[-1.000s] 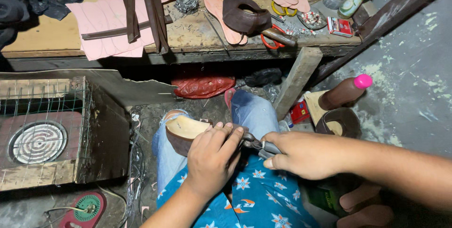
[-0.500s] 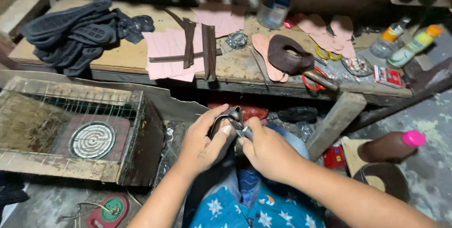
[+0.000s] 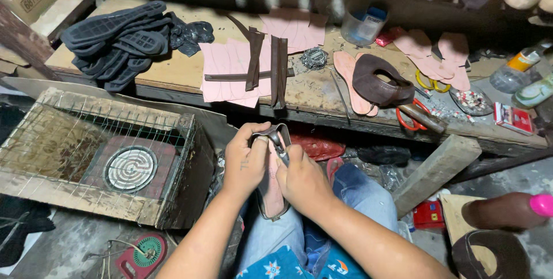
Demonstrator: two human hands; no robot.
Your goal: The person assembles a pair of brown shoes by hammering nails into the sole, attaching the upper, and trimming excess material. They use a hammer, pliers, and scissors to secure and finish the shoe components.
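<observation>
My left hand (image 3: 246,161) grips a half-made shoe (image 3: 272,189), a brown upper pulled over a pink insole, held upright over my lap. My right hand (image 3: 303,176) holds metal pliers (image 3: 279,143) whose jaws bite the brown upper's edge at the shoe's top end. Both hands press close together around the shoe, thumbs near its rim. My knees in blue jeans (image 3: 357,198) are beneath.
A low wooden workbench (image 3: 173,71) carries black rubber soles (image 3: 115,37), pink cut pieces (image 3: 230,66), brown straps (image 3: 277,68), another brown upper on insoles (image 3: 377,86), red-handled scissors (image 3: 415,115) and bottles (image 3: 521,68). A wire-caged electric coil heater (image 3: 129,166) stands at my left. A wooden plank (image 3: 435,166) leans at right.
The view has tilted up toward the bench. My hands have turned the shoe from lying across my lap to standing upright, with the pliers now at its top edge.
</observation>
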